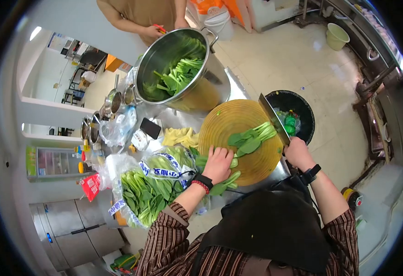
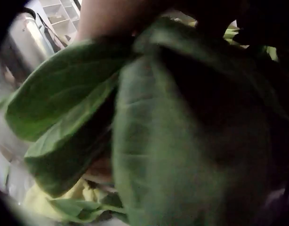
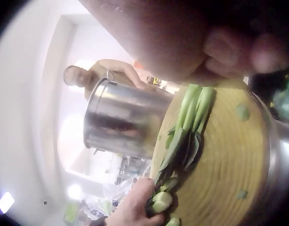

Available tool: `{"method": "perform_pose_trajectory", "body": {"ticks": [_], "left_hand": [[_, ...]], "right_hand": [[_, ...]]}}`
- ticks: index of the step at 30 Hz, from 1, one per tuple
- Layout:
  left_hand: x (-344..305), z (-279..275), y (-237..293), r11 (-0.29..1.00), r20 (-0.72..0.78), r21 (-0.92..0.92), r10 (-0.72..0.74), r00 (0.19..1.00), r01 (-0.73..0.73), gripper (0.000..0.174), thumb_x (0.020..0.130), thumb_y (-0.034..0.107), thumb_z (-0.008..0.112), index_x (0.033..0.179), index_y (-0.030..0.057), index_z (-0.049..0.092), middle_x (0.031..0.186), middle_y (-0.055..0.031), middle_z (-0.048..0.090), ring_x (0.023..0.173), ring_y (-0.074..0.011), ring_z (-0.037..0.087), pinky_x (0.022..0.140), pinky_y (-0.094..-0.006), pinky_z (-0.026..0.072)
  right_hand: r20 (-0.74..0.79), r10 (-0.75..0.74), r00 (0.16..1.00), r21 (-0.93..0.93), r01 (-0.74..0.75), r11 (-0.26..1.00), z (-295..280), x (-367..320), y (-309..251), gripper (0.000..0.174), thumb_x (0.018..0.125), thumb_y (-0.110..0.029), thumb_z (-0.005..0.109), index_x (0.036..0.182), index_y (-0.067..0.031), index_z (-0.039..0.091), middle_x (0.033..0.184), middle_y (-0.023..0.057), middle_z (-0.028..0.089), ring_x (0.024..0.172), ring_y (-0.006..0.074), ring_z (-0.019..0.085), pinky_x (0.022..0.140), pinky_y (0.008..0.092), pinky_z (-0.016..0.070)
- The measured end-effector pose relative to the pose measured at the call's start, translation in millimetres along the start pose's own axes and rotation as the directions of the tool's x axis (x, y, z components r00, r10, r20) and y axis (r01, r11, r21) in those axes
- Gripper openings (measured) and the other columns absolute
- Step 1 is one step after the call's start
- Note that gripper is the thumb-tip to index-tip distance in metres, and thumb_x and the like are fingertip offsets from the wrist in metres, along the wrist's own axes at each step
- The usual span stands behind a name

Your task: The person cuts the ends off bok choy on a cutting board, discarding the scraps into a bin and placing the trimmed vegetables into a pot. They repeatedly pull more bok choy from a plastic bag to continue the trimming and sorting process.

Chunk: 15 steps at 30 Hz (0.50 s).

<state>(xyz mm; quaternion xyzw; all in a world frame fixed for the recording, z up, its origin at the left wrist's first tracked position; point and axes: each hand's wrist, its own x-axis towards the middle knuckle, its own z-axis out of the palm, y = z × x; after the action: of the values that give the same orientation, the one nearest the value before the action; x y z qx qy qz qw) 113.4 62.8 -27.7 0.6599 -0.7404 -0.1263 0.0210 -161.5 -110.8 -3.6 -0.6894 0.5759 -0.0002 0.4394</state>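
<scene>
My right hand (image 1: 299, 153) grips the handle of a cleaver (image 1: 274, 117), its blade standing at the right edge of a round wooden chopping board (image 1: 261, 161). My left hand (image 1: 219, 164) holds a bunch of bok choy (image 1: 231, 180) at the board's near left side, pale stalk ends poking out past the fingers. Large bok choy leaves (image 2: 149, 127) fill the left wrist view in front of that hand. Another bunch of bok choy (image 3: 191, 113) lies on the board between my hands, stalks toward the cleaver side.
Beyond the board stands a tall steel pot (image 1: 206, 92) with greens inside. A plastic bag of bok choy (image 1: 146, 193) lies at left, near yellow gloves (image 1: 181, 136) and a phone (image 1: 151, 128). A black bin (image 1: 305, 110) sits right of the board. Another person (image 1: 141, 18) stands behind the pot.
</scene>
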Motion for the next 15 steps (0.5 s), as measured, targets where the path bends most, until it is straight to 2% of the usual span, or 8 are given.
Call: {"method": "perform_pose_trajectory", "body": {"ticks": [2, 5, 6, 8, 11, 12, 14, 15], "left_hand": [[2.4, 0.8, -19.1, 0.993, -0.054, -0.071, 0.094, 0.994, -0.097, 0.054, 0.067, 0.010, 0.072, 0.118, 0.0006, 0.059, 0.109, -0.0186, 0.056, 0.112, -0.0398, 0.053, 0.105, -0.0510, 0.0415], [5.5, -34.7, -42.8, 0.866, 0.011, -0.491, -0.097, 0.995, 0.090, 0.043, 0.067, 0.007, 0.068, 0.109, 0.0009, 0.063, 0.110, -0.0179, 0.061, 0.110, -0.0376, 0.057, 0.098, -0.0445, 0.0480], [1.1, -39.5, -58.3, 0.710, 0.001, -0.687, -0.212, 0.977, 0.155, 0.042, 0.068, 0.009, 0.066, 0.109, -0.0005, 0.064, 0.119, -0.0166, 0.066, 0.118, -0.0318, 0.060, 0.105, -0.0413, 0.0470], [4.9, -82.4, -73.0, 0.135, 0.149, -0.975, -0.184, 0.972, 0.175, 0.046, 0.069, 0.013, 0.064, 0.113, -0.0035, 0.064, 0.124, -0.0198, 0.068, 0.119, -0.0310, 0.063, 0.111, -0.0431, 0.0446], [6.6, -116.3, -92.7, -0.295, 0.126, -0.949, -0.034, 0.991, 0.111, 0.058, 0.070, 0.017, 0.064, 0.121, -0.0093, 0.061, 0.122, -0.0297, 0.067, 0.114, -0.0435, 0.066, 0.110, -0.0544, 0.0456], [6.2, -124.5, -95.0, -0.286, 0.116, -0.953, -0.048, 0.992, 0.097, 0.058, 0.070, 0.017, 0.064, 0.121, -0.0093, 0.061, 0.122, -0.0297, 0.067, 0.114, -0.0435, 0.066, 0.110, -0.0544, 0.0456], [11.0, -135.7, -95.4, -0.488, 0.196, -0.853, 0.031, 0.980, 0.186, 0.063, 0.070, 0.016, 0.064, 0.126, -0.0106, 0.058, 0.122, -0.0333, 0.065, 0.116, -0.0478, 0.065, 0.109, -0.0581, 0.0460], [15.4, -133.7, -98.6, -0.511, 0.189, -0.833, 0.100, 0.977, 0.213, 0.068, 0.070, 0.018, 0.064, 0.130, -0.0118, 0.055, 0.123, -0.0365, 0.063, 0.119, -0.0516, 0.062, 0.110, -0.0609, 0.0434]], "right_hand": [[0.008, 0.004, 1.000, 0.006, -0.004, 1.000, -1.5, -1.1, -1.3, 0.023, 0.085, -0.005, 0.059, 0.100, 0.0082, 0.070, 0.097, 0.0352, 0.068, 0.098, 0.0482, 0.069, 0.086, 0.0505, 0.0561], [0.021, 0.024, 1.000, 0.026, -0.024, 0.999, 4.3, 4.9, 8.4, 0.024, 0.085, -0.004, 0.058, 0.102, 0.0089, 0.069, 0.094, 0.0359, 0.068, 0.095, 0.0494, 0.069, 0.085, 0.0509, 0.0564], [0.030, 0.006, 1.000, 0.027, -0.006, 1.000, 7.6, 8.5, 18.5, 0.024, 0.085, -0.004, 0.058, 0.102, 0.0089, 0.069, 0.094, 0.0359, 0.068, 0.095, 0.0494, 0.069, 0.085, 0.0509, 0.0564], [-0.066, -0.115, 0.991, 0.002, 0.115, 0.993, 19.7, 18.3, 32.6, 0.023, 0.087, -0.004, 0.058, 0.103, 0.0096, 0.068, 0.087, 0.0346, 0.069, 0.082, 0.0473, 0.071, 0.073, 0.0507, 0.0583], [0.046, 0.056, 0.997, 0.138, -0.062, 0.988, 2.4, 3.5, 2.7, 0.021, 0.090, -0.005, 0.058, 0.101, 0.0111, 0.066, 0.076, 0.0291, 0.069, 0.053, 0.0369, 0.069, 0.047, 0.0459, 0.0531], [0.051, 0.058, 0.997, 0.163, -0.066, 0.984, -0.6, -0.4, -3.0, 0.021, 0.090, -0.004, 0.057, 0.102, 0.0119, 0.065, 0.075, 0.0288, 0.069, 0.051, 0.0366, 0.068, 0.046, 0.0457, 0.0526], [0.067, 0.092, 0.994, 0.124, -0.099, 0.987, -7.0, -5.9, -11.4, 0.022, 0.090, -0.005, 0.059, 0.104, 0.0113, 0.066, 0.079, 0.0308, 0.070, 0.062, 0.0413, 0.071, 0.056, 0.0483, 0.0561], [0.058, 0.092, 0.994, 0.125, -0.098, 0.987, -3.3, -2.9, -4.9, 0.022, 0.090, -0.005, 0.059, 0.104, 0.0113, 0.066, 0.079, 0.0308, 0.070, 0.062, 0.0413, 0.071, 0.056, 0.0483, 0.0561]]}}
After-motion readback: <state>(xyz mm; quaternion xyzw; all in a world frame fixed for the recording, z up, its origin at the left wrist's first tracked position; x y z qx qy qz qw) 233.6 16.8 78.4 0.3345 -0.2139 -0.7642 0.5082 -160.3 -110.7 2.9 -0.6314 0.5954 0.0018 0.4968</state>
